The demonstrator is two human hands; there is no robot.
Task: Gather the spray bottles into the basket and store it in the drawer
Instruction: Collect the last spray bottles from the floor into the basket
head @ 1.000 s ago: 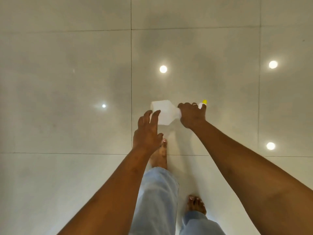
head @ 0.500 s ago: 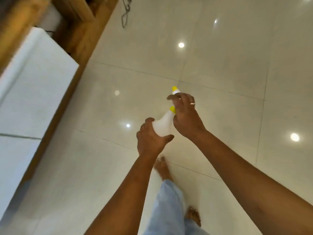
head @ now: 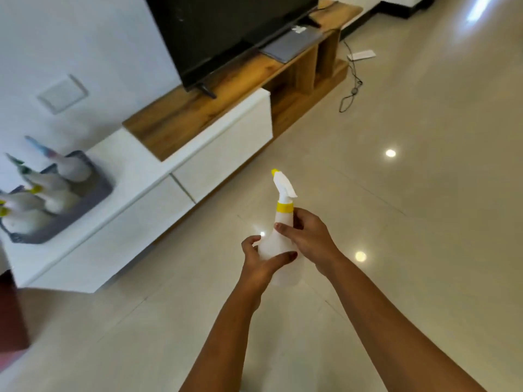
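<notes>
I hold a white spray bottle (head: 276, 239) with a yellow collar and nozzle tip upright over the floor. My left hand (head: 261, 263) wraps its lower body and my right hand (head: 310, 240) grips its upper body just under the collar. Far to the left, a grey basket (head: 93, 193) stands on the white cabinet top and holds several white spray bottles (head: 53, 190) with coloured heads. Two white drawer fronts (head: 226, 154) face me below the cabinet top, both closed.
A black TV (head: 226, 32) stands on the wooden top of the cabinet (head: 198, 111), with a grey laptop (head: 291, 45) beside it. A black cable (head: 352, 86) and a white adapter lie on the tiled floor. A dark red object (head: 11, 309) sits at the left edge.
The view has swung up from the floor to the TV cabinet and basket. The bottle went from lying sideways to upright, and my right hand slid from its trigger head down to its body.
</notes>
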